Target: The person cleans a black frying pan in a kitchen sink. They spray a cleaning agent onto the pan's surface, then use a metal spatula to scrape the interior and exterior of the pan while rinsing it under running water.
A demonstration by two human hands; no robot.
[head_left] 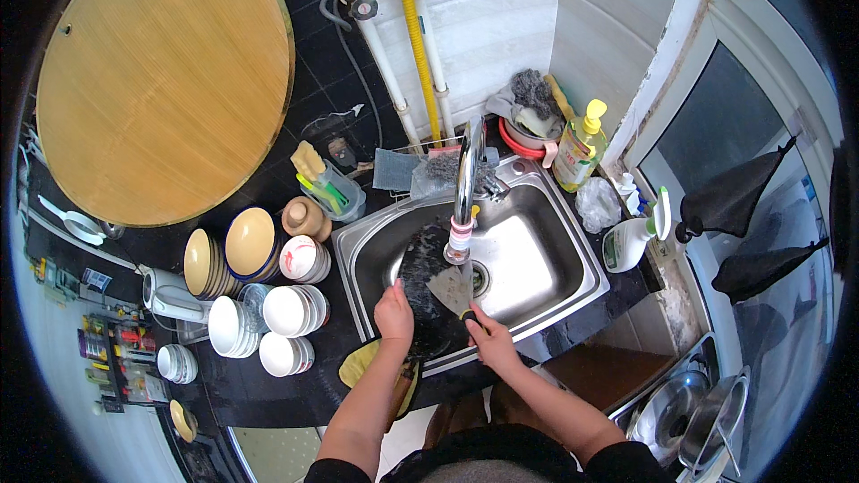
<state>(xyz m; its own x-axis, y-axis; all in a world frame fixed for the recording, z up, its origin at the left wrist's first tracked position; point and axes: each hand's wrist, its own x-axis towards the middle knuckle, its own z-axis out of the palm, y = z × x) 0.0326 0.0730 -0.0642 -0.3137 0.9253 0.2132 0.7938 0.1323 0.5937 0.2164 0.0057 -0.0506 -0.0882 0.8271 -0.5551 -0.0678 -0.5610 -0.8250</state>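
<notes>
A dark round pan (420,268), wet and streaked with whitish residue, leans in the left part of the steel sink (546,250). My left hand (394,314) is closed on the pan's left rim. In my right hand (490,338) is a scraper (454,288) with a dark-and-yellow handle and a flat, broad metal blade. Its blade lies over the pan, just under the chrome faucet (465,179) with its pink-and-white nozzle. Beneath my left forearm, a yellow item (359,363) with a dark edge is partly hidden, so its kind is unclear.
Stacked white bowls (285,311) and yellow bowls (251,243) stand left of the sink, near a large round wooden board (165,80). Behind the sink is a wire rack (398,170). A yellow-capped soap bottle (580,150) and white spray bottle (625,244) stand right.
</notes>
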